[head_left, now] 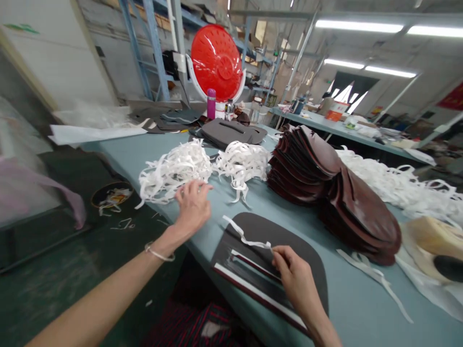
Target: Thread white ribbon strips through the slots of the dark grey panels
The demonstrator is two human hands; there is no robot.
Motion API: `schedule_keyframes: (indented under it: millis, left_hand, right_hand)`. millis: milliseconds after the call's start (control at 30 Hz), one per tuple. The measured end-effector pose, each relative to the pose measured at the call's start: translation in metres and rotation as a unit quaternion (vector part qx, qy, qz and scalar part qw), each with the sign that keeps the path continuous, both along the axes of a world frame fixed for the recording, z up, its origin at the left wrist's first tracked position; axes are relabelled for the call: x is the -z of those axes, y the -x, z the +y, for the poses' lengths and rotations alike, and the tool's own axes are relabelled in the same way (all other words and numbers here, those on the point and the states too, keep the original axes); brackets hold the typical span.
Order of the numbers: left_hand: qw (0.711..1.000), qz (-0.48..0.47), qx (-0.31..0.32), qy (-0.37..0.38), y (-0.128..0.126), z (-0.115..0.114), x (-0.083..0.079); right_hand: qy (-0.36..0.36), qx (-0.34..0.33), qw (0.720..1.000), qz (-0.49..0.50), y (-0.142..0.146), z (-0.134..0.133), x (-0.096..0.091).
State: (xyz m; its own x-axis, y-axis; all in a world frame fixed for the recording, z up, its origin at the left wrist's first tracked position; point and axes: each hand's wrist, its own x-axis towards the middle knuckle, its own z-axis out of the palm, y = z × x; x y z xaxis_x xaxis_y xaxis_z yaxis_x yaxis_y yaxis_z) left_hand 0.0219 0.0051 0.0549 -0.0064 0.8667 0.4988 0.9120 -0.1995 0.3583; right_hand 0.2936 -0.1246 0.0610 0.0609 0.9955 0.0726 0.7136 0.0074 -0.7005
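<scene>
Two hands seen apart: white strip (246,233) pinched by right hand (296,279) on dark panel (267,231); left hand (193,207) beside white trimmings (173,171).

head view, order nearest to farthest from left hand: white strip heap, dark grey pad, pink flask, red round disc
1. White strip heap, on the table just ahead of the left hand
2. Dark grey pad, farther up the table
3. Pink flask, upright beyond the pad
4. Red round disc, behind the flask
</scene>
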Motion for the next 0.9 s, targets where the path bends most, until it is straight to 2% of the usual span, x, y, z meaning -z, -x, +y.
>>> schedule_keyframes:
  millis: [33,67,100,133,200,300,367,400,533,733,900]
  left_hand:
    - [0.997,-0.013,0.069,0.009,-0.015,-0.014,-0.006]
    - [0.985,-0.019,0.170,0.036,-0.030,-0.027,-0.012]
    - [0.963,-0.024,0.259,0.071,-0.044,-0.038,-0.016]
    - [0.941,-0.034,0.322,0.102,-0.057,-0.047,-0.018]
    - [0.905,-0.063,0.391,0.152,-0.077,-0.057,-0.020]
    - [0.874,-0.150,0.412,0.209,-0.095,-0.058,-0.017]
    - [0.859,-0.221,0.395,0.237,-0.098,-0.054,-0.015]
    - [0.861,-0.250,0.372,0.241,-0.098,-0.051,-0.015]
    - [0.910,-0.279,0.227,0.205,-0.086,-0.026,-0.013]
    - [0.953,-0.241,0.087,0.162,-0.031,0.037,-0.015]
    - [0.978,-0.166,0.004,0.126,0.016,0.072,-0.041]
  right_hand:
    - [-0.001,-0.001,1.000,0.015,0.004,0.001,-0.002]
    - [-0.005,-0.003,1.000,0.029,0.009,0.002,-0.003]
    - [-0.014,-0.007,0.999,0.039,0.014,0.003,-0.004]
    - [-0.026,-0.012,0.998,0.047,0.018,0.004,-0.005]
    - [-0.056,-0.020,0.997,0.047,0.024,0.004,-0.007]
    - [-0.108,-0.020,0.994,0.005,0.024,0.001,-0.008]
    - [-0.135,-0.020,0.990,-0.037,0.022,-0.002,-0.007]
    - [-0.146,-0.021,0.988,-0.054,0.021,-0.004,-0.007]
    - [-0.168,-0.005,0.983,-0.076,0.016,-0.012,-0.004]
    - [-0.119,0.043,0.991,-0.052,-0.016,-0.029,0.002]
    - [-0.053,0.095,0.993,-0.041,-0.038,-0.042,0.008]
